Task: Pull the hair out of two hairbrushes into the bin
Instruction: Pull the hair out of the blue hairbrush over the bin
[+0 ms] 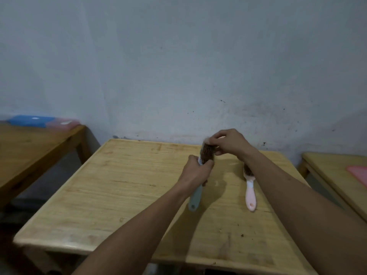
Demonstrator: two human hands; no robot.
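Observation:
My left hand (196, 172) grips a hairbrush with a grey-blue handle (195, 197) just below its head and holds it raised over the wooden table (111, 195). The brush head (208, 152) is matted with brown hair. My right hand (228, 142) is at the top of that head, fingertips pinched on the hair there. A second hairbrush with a pink handle (250, 192) lies flat on the table to the right, its hair-filled head partly hidden under my right forearm. No bin is in view.
A second wooden table (29, 151) stands to the left with blue and pink flat items (42, 121) at its far edge. Another table (337, 175) with a pink sheet (359, 173) is at the right. A grey wall runs behind.

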